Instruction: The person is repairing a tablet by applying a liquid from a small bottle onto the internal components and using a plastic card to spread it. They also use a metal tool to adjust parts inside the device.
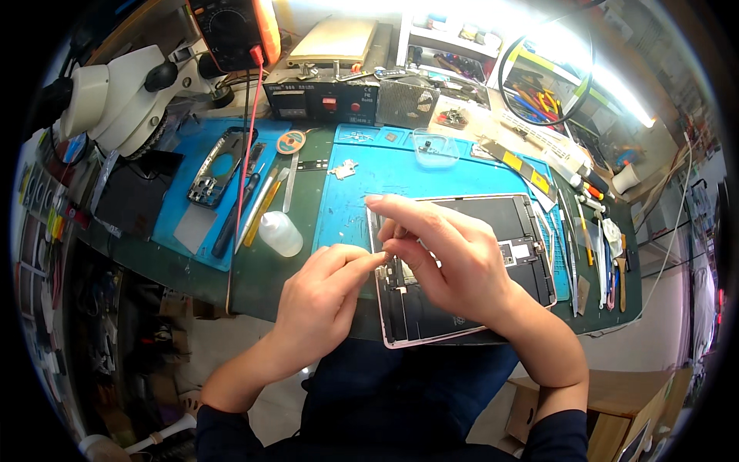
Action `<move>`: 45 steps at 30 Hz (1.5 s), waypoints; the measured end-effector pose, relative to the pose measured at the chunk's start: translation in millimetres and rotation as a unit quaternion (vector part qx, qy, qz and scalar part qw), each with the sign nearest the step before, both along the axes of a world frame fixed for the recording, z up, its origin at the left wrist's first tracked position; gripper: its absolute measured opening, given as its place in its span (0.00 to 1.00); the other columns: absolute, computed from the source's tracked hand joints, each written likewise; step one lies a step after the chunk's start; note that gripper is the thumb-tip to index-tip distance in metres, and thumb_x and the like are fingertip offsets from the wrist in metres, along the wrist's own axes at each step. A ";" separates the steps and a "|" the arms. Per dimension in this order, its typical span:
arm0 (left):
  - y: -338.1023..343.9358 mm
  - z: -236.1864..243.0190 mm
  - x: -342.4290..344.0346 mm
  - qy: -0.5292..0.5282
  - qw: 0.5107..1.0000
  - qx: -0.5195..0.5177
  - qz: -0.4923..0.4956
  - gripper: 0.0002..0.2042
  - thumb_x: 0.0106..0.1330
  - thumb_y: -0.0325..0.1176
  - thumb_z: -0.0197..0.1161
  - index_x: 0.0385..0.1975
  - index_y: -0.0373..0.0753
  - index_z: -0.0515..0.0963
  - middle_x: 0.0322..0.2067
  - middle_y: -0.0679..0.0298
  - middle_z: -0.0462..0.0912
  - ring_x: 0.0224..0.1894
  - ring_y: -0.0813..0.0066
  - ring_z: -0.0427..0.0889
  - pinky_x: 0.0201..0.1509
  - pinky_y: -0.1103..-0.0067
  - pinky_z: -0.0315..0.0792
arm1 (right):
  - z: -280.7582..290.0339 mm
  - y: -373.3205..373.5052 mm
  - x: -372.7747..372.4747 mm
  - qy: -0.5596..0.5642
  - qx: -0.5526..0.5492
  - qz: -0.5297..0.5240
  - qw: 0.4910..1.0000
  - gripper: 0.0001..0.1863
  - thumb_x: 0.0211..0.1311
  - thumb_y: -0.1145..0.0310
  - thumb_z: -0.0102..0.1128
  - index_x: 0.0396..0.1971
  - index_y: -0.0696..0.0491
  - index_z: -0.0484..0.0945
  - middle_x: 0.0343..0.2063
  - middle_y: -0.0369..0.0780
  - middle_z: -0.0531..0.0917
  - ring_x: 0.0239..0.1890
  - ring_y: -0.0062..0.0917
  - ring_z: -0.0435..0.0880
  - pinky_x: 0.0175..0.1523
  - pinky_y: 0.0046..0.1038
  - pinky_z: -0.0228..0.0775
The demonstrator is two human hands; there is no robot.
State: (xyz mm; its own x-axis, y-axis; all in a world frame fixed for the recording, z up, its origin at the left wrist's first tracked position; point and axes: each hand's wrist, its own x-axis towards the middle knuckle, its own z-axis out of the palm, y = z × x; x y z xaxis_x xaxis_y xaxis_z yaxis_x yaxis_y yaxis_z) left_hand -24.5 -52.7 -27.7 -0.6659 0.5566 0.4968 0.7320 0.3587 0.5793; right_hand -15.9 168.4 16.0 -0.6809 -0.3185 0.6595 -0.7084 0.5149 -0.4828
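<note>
An opened tablet [439, 306] with its black battery cells and pink-edged frame lies on the blue mat, reaching to the near table edge. Over its left side my two hands meet, fingertips almost touching. My left hand [319, 296] is closed, thumb and index finger pressed together. My right hand [462, 258] has its index finger stretched out to the left, while its thumb and other fingers pinch together below. Whatever lies between the fingertips is too small or hidden to name. The tablet's upper left part is covered by my hands.
Left of my hands stands a white squeeze bottle [280, 234]. Beyond it, a phone frame [217, 168] and a screwdriver [236, 215] lie on another blue mat [171, 223]. A microscope [115, 100] overhangs the far left. Clear plastic box [436, 148] behind; tweezers and tools [600, 254] at right.
</note>
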 end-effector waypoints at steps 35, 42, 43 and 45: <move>0.6 16.6 0.5 -0.134 0.989 0.049 0.025 0.19 0.72 0.22 0.68 0.62 0.34 0.79 0.44 0.53 0.89 0.41 0.66 0.89 0.48 0.73 0.80 | 0.8 -6.6 3.6 0.048 -0.026 -0.015 0.998 0.25 0.57 0.74 0.77 0.57 0.48 0.87 0.32 0.36 0.82 0.31 0.29 0.84 0.38 0.29 0.81; 13.0 10.6 -13.9 -0.170 0.982 0.076 0.017 0.36 0.69 0.19 0.69 0.78 0.36 0.65 0.35 0.55 0.94 0.49 0.71 0.93 0.60 0.73 0.80 | -1.9 -7.1 6.2 0.039 -0.060 0.006 0.997 0.29 0.58 0.81 0.70 0.62 0.53 0.83 0.36 0.40 0.85 0.38 0.34 0.89 0.40 0.31 0.82; 14.0 11.1 -15.2 -0.162 0.984 0.076 0.020 0.36 0.68 0.19 0.70 0.77 0.35 0.65 0.36 0.55 0.94 0.49 0.71 0.93 0.59 0.73 0.80 | -2.8 -7.6 6.6 0.040 -0.067 0.001 0.997 0.28 0.58 0.81 0.70 0.62 0.53 0.83 0.37 0.40 0.86 0.38 0.34 0.89 0.40 0.31 0.82; 15.9 9.6 -19.9 -0.146 0.986 0.076 0.028 0.35 0.68 0.19 0.71 0.75 0.35 0.67 0.37 0.54 0.94 0.49 0.71 0.93 0.58 0.74 0.81 | 1.3 -5.3 2.5 0.076 -0.057 -0.035 0.995 0.27 0.58 0.80 0.72 0.59 0.51 0.85 0.36 0.39 0.84 0.36 0.33 0.88 0.40 0.31 0.81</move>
State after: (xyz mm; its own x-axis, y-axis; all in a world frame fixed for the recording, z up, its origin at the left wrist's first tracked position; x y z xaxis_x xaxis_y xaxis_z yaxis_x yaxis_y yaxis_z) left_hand -44.3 -36.8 -18.1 -0.8201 0.4490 0.3547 0.5079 0.2858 0.8126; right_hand -13.4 163.0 17.3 -0.5886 -0.1910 0.7855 -0.7419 0.5136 -0.4311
